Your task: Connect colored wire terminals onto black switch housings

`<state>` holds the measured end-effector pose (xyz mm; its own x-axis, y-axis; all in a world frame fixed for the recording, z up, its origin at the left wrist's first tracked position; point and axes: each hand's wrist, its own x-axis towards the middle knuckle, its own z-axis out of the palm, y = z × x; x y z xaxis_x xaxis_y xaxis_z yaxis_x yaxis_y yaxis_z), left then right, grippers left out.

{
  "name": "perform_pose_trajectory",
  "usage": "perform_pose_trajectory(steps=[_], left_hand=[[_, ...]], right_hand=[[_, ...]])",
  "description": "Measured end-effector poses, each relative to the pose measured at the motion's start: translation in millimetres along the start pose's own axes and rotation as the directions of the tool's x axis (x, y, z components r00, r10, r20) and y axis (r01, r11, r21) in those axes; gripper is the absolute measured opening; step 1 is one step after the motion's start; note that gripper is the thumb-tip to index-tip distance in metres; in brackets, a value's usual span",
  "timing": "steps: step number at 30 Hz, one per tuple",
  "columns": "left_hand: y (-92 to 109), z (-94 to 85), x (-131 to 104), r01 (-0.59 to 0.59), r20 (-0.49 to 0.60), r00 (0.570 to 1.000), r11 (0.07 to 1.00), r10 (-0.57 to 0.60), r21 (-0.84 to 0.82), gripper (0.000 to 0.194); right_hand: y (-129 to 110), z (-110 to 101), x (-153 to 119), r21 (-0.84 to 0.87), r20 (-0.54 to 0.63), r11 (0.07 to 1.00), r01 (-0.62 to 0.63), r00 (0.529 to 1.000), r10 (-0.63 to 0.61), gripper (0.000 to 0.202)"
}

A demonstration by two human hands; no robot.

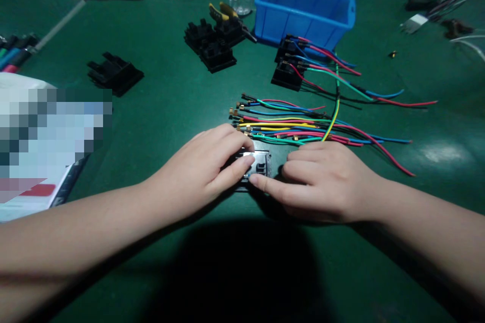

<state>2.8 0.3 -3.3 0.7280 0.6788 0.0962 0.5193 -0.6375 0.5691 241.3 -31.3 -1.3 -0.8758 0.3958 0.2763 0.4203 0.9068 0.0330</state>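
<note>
Both hands rest on the green table (pixel 178 96) and meet over a small black connector housing (pixel 261 162) that lies flat at the near centre. The left hand (pixel 204 166) covers the housing's left side, its fingers pressing down on the top face; this appears to pin the part against the table. The right hand (pixel 322 181) lies against the right side, its index finger extended along the near edge, which seems to steady the housing from the front. Neither hand lifts the part; both are closed loosely onto it. Just beyond the hands, a bundle of coloured terminal wires (pixel 288 123) lies fanned out with the metal ends pointing left, near the housing, probably for easy reach. Farther back, two wired connector housings (pixel 288 63) sit before a blue plastic bin (pixel 305 10). A cluster of empty black housings (pixel 214 43) and a single one (pixel 115 73) lie to the left, apart from the wired ones.
</note>
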Motion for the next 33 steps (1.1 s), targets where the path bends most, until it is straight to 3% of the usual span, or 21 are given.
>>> perform_pose_trajectory(steps=[9, 24, 33], left_hand=[[1.1, -0.3, -0.8, -0.006, 0.002, 1.000, 1.000, 0.006, -0.003, 0.032], [1.0, -1.0, 0.4, -0.012, 0.004, 1.000, 1.000, 0.012, -0.024, 0.030], [-0.2, 0.7, -2.4, -0.032, -0.001, 0.999, 0.999, 0.032, 0.000, 0.031]], right_hand=[[3.1, 4.2, 1.0, 0.253, -0.073, 0.962, -0.105, 0.989, 0.128, 0.025], [4.4, 5.7, 1.2, 0.401, -0.073, 0.908, -0.126, 0.983, 0.168, 0.027], [4.6, 7.2, 2.2, 0.391, -0.085, 0.907, -0.156, 0.975, 0.205, 0.024]])
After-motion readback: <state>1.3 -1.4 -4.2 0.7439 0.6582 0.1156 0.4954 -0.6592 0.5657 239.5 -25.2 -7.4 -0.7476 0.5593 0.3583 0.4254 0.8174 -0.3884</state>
